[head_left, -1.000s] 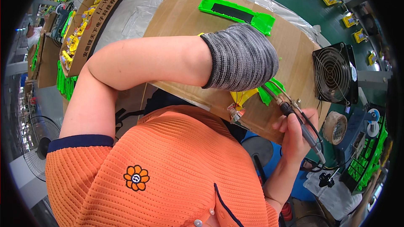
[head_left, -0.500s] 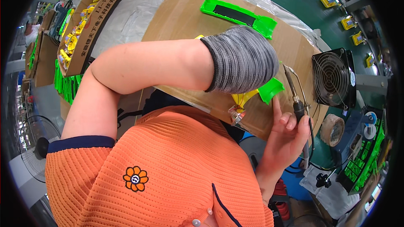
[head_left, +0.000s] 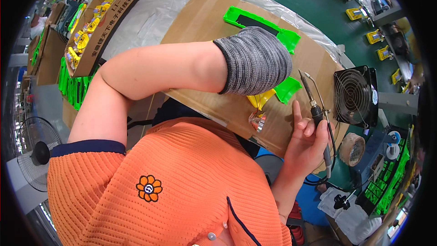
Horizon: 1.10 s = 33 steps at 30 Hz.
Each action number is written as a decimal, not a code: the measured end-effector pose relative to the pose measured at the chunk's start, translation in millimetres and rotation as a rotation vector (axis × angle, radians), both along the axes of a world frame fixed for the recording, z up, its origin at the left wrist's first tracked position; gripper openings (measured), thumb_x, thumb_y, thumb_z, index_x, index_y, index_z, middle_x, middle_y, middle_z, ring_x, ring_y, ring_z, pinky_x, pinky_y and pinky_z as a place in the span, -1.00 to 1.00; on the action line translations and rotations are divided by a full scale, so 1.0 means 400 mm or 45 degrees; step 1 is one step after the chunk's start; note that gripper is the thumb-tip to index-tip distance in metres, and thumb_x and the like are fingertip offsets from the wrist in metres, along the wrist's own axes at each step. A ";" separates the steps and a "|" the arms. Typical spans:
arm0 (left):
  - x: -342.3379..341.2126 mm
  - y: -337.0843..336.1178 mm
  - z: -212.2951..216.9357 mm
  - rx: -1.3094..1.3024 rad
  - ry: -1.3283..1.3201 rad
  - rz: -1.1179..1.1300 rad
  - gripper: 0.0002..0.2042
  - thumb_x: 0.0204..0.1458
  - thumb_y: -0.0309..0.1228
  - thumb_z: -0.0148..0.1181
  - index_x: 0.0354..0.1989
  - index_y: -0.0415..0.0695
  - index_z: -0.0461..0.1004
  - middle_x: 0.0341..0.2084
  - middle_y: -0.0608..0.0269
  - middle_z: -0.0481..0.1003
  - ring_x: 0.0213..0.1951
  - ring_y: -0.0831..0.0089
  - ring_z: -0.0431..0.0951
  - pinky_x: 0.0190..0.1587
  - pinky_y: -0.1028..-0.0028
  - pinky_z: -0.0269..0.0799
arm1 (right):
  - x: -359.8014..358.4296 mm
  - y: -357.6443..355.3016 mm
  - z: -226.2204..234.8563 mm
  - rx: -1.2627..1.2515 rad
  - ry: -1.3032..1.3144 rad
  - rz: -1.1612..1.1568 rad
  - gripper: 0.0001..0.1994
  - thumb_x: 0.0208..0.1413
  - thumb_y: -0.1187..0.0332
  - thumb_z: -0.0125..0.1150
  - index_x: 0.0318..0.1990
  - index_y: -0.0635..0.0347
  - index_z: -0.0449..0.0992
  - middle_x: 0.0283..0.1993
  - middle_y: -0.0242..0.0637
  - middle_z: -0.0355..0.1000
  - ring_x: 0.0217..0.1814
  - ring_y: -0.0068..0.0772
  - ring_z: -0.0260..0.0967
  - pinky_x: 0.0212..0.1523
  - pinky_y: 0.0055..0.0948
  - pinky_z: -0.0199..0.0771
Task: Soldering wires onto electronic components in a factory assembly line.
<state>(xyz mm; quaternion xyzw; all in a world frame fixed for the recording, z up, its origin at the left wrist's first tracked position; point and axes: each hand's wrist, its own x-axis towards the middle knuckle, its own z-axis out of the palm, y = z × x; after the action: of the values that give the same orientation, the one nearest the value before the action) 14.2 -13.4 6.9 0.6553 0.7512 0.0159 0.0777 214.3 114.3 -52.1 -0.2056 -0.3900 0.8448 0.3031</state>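
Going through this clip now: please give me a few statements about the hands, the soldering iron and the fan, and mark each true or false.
1. The right hand holds a soldering iron. True.
2. The iron's tip points back at the person's shirt. False: it points away from the body.
3. The fan is left of the iron. False: the black fan stands to its right.
4. A long green shell lies on the cardboard. True.
5. The left hand's fingers show clearly. False: that hand is hidden from view by the grey knit sleeve.
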 end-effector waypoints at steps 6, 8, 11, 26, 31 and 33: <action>-0.005 -0.013 0.035 -0.120 -0.019 0.043 -0.87 -0.21 -0.46 0.28 -0.41 -0.09 0.59 -0.54 0.08 0.53 -0.42 0.12 0.58 -0.39 0.26 0.50 | 0.027 0.007 -0.007 0.009 0.039 -0.063 -0.91 0.29 0.36 -0.03 -0.25 0.14 0.28 -0.61 -0.41 0.22 -0.49 -0.40 0.38 0.34 0.28 0.09; 0.006 -0.030 0.048 0.013 0.032 0.015 -0.82 -0.17 -0.40 0.27 -0.34 -0.07 0.58 -0.52 0.19 0.49 -0.34 0.18 0.59 -0.34 0.26 0.51 | 0.029 0.009 -0.012 0.001 0.067 -0.054 -0.91 0.29 0.36 -0.02 -0.25 0.14 0.28 -0.60 -0.41 0.22 -0.49 -0.41 0.37 0.34 0.26 0.11; 0.051 -0.061 0.055 0.209 -0.108 -0.383 -0.85 -0.11 -0.35 0.22 -0.34 -0.05 0.57 -0.45 0.22 0.47 -0.30 0.23 0.59 -0.35 0.25 0.51 | 0.029 0.008 -0.017 0.001 0.073 -0.074 -0.91 0.29 0.36 -0.02 -0.25 0.14 0.28 -0.60 -0.42 0.21 -0.49 -0.42 0.35 0.33 0.23 0.14; -0.098 -0.272 0.101 0.573 -0.159 -0.003 -0.70 -0.11 -0.54 0.21 -0.15 0.04 0.55 -0.35 0.19 0.50 -0.23 0.16 0.55 -0.19 0.28 0.48 | 0.038 -0.001 -0.018 0.011 0.095 -0.071 -0.88 0.32 0.38 -0.06 -0.27 0.13 0.37 -0.62 -0.42 0.20 -0.50 -0.49 0.25 0.33 0.00 0.24; -0.071 -0.372 0.029 0.235 0.030 -0.017 -0.76 -0.08 -0.47 0.24 -0.20 0.10 0.57 -0.35 0.28 0.51 -0.26 0.24 0.54 -0.21 0.26 0.43 | 0.039 -0.008 -0.008 0.062 0.025 -0.065 -0.90 0.31 0.36 -0.05 -0.25 0.13 0.34 -0.62 -0.43 0.16 -0.50 -0.51 0.25 0.31 -0.02 0.24; -0.058 -0.366 0.000 0.356 0.087 -0.026 -0.78 -0.06 -0.43 0.24 -0.20 0.11 0.57 -0.32 0.35 0.51 -0.24 0.28 0.52 -0.18 0.28 0.40 | 0.041 -0.014 -0.001 0.205 0.013 -0.012 -0.95 0.28 0.38 -0.02 -0.21 0.11 0.31 -0.64 -0.43 0.15 -0.52 -0.50 0.28 0.36 0.07 0.14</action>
<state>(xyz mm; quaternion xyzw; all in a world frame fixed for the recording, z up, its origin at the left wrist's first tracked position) -9.2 -159.7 7.0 0.6677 0.7370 0.0974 -0.0399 230.6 108.5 -52.4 -0.1782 -0.4541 0.8103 0.3247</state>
